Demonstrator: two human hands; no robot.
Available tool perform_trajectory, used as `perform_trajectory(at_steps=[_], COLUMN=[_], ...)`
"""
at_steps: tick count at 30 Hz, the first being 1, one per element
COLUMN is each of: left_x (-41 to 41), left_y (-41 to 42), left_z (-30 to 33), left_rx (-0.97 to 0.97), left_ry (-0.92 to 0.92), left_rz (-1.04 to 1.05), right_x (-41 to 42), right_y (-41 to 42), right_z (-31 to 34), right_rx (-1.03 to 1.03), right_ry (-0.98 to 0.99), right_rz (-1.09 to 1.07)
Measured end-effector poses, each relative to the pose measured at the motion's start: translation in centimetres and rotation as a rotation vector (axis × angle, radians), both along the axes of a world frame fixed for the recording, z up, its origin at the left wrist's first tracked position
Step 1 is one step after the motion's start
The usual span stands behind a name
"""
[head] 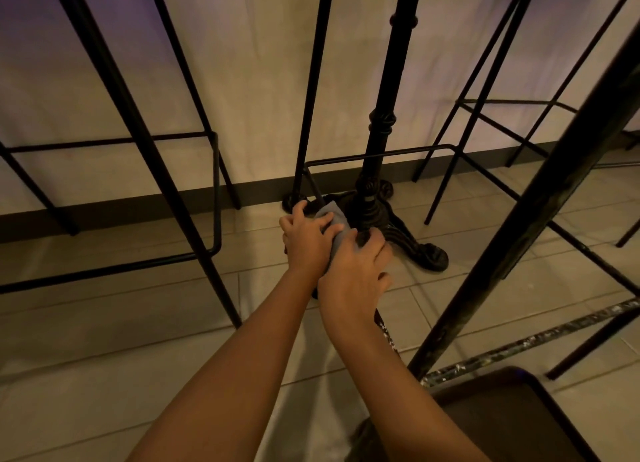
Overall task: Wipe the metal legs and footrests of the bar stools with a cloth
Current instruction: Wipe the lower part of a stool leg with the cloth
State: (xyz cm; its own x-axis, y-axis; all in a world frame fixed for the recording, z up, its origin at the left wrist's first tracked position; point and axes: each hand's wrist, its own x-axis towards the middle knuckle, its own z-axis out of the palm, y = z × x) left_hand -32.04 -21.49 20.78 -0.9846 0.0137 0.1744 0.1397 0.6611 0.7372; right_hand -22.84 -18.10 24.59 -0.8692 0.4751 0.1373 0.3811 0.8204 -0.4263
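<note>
Three bar stool frames show: one stool (114, 143) at the left, one (377, 153) in the middle behind the table post (384, 115), one (502, 115) at the right. Low in the middle, two hands meet on one grey cloth (332, 219). The left hand (306, 240) has its fingers curled over the cloth and a thin leg (313, 188). The right hand (356, 274) presses the cloth with fingers closed on it, beside the table's ornate base (415, 243) on the tiled floor (104, 357).

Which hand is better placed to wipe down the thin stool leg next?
Left, probably. The left hand is already curled around the thin stool leg near the floor with the cloth beside its fingers; the right hand sits nearer the table base.
</note>
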Motion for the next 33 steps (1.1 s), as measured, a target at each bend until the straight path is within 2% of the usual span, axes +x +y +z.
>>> perform_trajectory(at_steps=[3,5,6,7,10,14,17,23,30,33], left_x=[0.0,-0.1,0.0,-0.1,-0.4,-0.8,-1.0,-0.7,-0.4,-0.2], left_y=[0.7,1.3,1.6,1.8,1.8,1.6,1.6,1.3,1.3,1.4], left_z=[0.2,0.3,0.3,0.4,0.8,1.8,2.1,1.7,1.5,1.4], left_rx=[0.098,0.274,0.353,0.36,0.21,0.192,0.162,0.125,0.262,0.252], left_ry=[-0.014,-0.054,-0.092,-0.109,-0.136,-0.218,-0.248,-0.172,-0.266,-0.261], left_rz=[0.029,0.051,0.042,0.019,-0.029,-0.027,-0.024,-0.033,-0.036,-0.025], right_x=[1.8,2.9,3.0,3.0,2.8,3.7,3.5,3.3,3.4,4.2], right_y=[0.4,0.9,1.2,1.4,1.5,1.6,1.9,2.3,2.4,1.9], right_z=[0.8,1.2,1.3,1.2,0.4,-1.1,-1.7,-2.5,-2.4,-1.3], right_rx=[-0.065,-0.143,-0.119,-0.07,-0.026,-0.118,0.016,-0.035,-0.106,-0.088], right_ry=[0.099,0.162,0.113,0.024,-0.152,-0.176,-0.239,-0.196,-0.159,-0.082], right_rz=[0.134,0.22,0.223,0.207,0.134,0.147,0.084,0.063,0.018,0.067])
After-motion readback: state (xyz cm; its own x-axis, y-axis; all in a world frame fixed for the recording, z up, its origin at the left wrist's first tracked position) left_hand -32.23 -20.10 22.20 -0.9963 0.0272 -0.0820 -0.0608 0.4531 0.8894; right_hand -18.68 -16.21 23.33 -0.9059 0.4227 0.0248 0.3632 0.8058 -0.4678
